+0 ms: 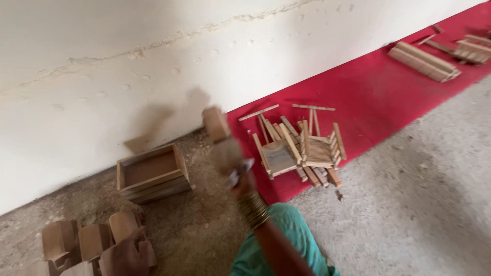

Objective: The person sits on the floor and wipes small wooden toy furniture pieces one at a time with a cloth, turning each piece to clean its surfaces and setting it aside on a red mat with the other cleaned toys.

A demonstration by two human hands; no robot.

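A white plastered wall fills the upper left, and a rough grey floor runs along its foot. A red carpet lies in a strip against the wall from the middle to the top right corner. On the near edge of that carpet sits a heap of small wooden frame pieces, jumbled together, and at the carpet's far right end lie stacked wooden slats. On the floor by the wall, left of the carpet, rests an open wooden box in a patch of sawdust. At the bottom left corner of the floor stand several curved wooden blocks, and the left hand rests on them, though its grip is partly cut off. The right hand, blurred, with bangles at the wrist, is raised and closed around a small wooden block held up before the wall.
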